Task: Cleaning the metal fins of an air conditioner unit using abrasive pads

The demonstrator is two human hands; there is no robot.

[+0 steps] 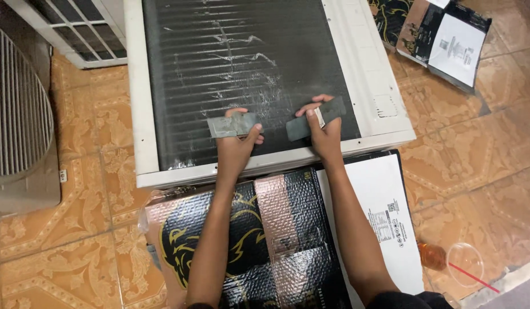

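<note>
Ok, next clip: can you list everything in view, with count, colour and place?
air conditioner unit: one, white casing with dark finned coil, lying flat on the floor, top centre.
flat tools: two, grey and dark grey, pressed on the fins.
flattened carton: one, black with gold pattern and tape strips, under the arms.
white panel: one, white, right of the carton.
second carton: one, black and white, top right.
fan grille: one, grey, left edge.
white grille unit: one, top left.
plastic cup: one, clear with red straw, bottom right.
floor tiles: orange, patterned.
left hand: holds the grey tool.
right hand: holds the dark grey tool.
</note>
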